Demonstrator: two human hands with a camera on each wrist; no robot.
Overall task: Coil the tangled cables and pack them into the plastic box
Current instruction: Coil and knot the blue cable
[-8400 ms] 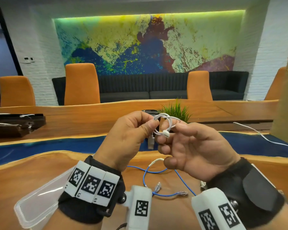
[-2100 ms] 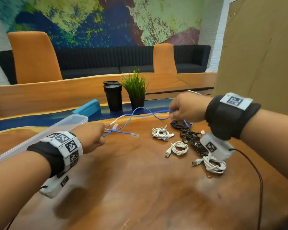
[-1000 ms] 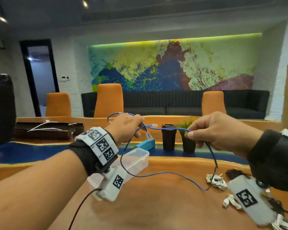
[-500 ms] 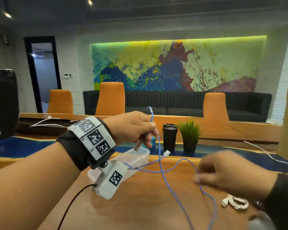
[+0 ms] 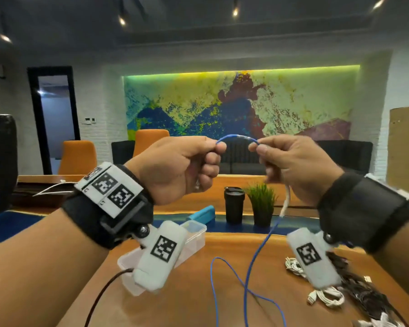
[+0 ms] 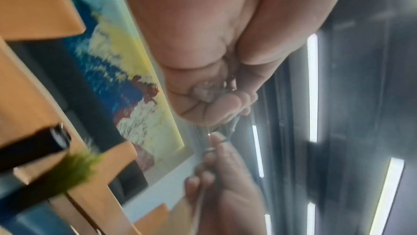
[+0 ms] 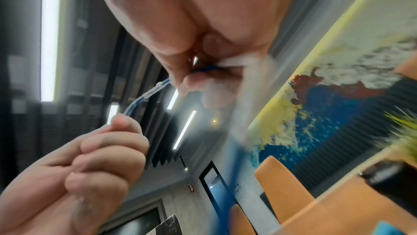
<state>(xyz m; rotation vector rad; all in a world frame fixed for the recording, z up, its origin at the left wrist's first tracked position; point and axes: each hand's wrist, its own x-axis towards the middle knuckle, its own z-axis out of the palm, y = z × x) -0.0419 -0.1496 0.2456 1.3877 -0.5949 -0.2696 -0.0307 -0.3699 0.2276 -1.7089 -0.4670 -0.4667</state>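
Observation:
Both hands are raised at chest height and hold a thin blue cable [image 5: 238,138]. My left hand [image 5: 187,166] pinches one part of it between thumb and forefinger; my right hand [image 5: 291,166] pinches it a short way to the right, so a small arch spans between them. The cable's long tail [image 5: 253,260] hangs from the right hand down to the wooden table. In the right wrist view the blue cable [image 7: 155,90] runs from my fingers toward the left hand [image 7: 97,164]. The clear plastic box [image 5: 194,234] stands open on the table, partly hidden behind my left wrist.
Coiled white cables [image 5: 326,298] and a black cable bundle [image 5: 364,296] lie on the table [image 5: 187,303] at the right. A black cup [image 5: 234,204], a small potted plant [image 5: 261,204] and a blue lid [image 5: 202,214] stand behind the box.
My right hand came up from low over the table and took hold of the blue cable beside the left hand. Both hands now hold it higher, close together.

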